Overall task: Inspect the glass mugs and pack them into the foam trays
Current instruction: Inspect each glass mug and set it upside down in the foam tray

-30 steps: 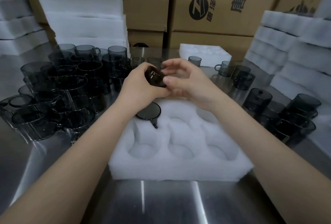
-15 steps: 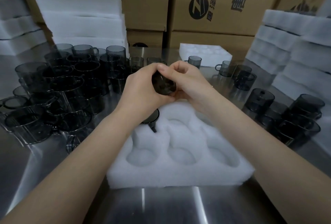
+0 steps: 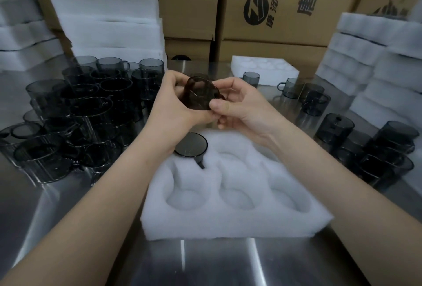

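A smoky glass mug point(image 3: 199, 93) is held tilted above the white foam tray point(image 3: 235, 221), its round face turned toward me. My left hand point(image 3: 173, 112) grips its left side and my right hand point(image 3: 242, 107) pinches its right edge by the handle. One mug point(image 3: 191, 147) sits in the tray's far left pocket, handle pointing toward me. The other pockets that I can see hold nothing. Several mugs point(image 3: 75, 112) crowd the steel table on the left.
More mugs point(image 3: 374, 148) stand at the right. A second foam tray point(image 3: 265, 70) lies at the back with a single mug point(image 3: 250, 78) before it. Foam stacks point(image 3: 107, 11) rise left and right, cardboard boxes point(image 3: 285, 4) behind. Bare steel table point(image 3: 205, 263) lies nearest me.
Both hands have turned the mug between them, so its round face now points toward me. The tray and the packed mug have not moved.
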Demonstrator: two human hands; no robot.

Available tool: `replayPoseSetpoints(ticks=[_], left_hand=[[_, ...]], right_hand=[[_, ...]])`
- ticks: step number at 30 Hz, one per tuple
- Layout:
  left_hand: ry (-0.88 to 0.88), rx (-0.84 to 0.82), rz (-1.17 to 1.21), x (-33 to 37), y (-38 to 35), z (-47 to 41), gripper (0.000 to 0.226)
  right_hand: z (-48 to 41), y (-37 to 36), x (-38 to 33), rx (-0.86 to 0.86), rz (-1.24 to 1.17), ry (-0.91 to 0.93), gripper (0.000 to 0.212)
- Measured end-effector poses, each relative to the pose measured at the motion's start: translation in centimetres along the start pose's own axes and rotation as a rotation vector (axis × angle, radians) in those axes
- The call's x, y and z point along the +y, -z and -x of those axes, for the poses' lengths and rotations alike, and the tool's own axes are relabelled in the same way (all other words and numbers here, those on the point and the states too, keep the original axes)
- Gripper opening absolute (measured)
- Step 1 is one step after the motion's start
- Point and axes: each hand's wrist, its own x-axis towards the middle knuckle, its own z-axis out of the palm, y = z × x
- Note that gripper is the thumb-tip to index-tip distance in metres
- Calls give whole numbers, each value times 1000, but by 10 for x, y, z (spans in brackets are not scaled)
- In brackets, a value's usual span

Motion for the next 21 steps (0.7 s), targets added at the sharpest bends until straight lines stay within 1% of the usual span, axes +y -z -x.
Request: replayPoseSetpoints(ticks=[3,5,8,11,13,15,18,21], left_hand=[[-48,11,-45,3,-2,1,58],[-87,-4,-60,4,-3,2,53],[-130,-40,-74,5,-4,3,53],[-176,-84,-131,6,-6,3,55],[-201,-120,-182,7,-8,4,56],[-197,-129,-176,8,-8,5,58],[-159,-100,-84,6,-6,3,61],[-115,-47,36,3,0,2,55]], right_hand=[[3,-4,0,97,125,33,41],[5,-8,-2,123,199,53,42],[6,-15,-1,156,289,94,43],[1,-21,0,273,332,101,40],[-1,-21,-1,353,301,63,41],[-2,-20,-3,371,268,32,42],[0,-16,-3,338,202,38,37],[2,-12,-3,278,55,68,30]])
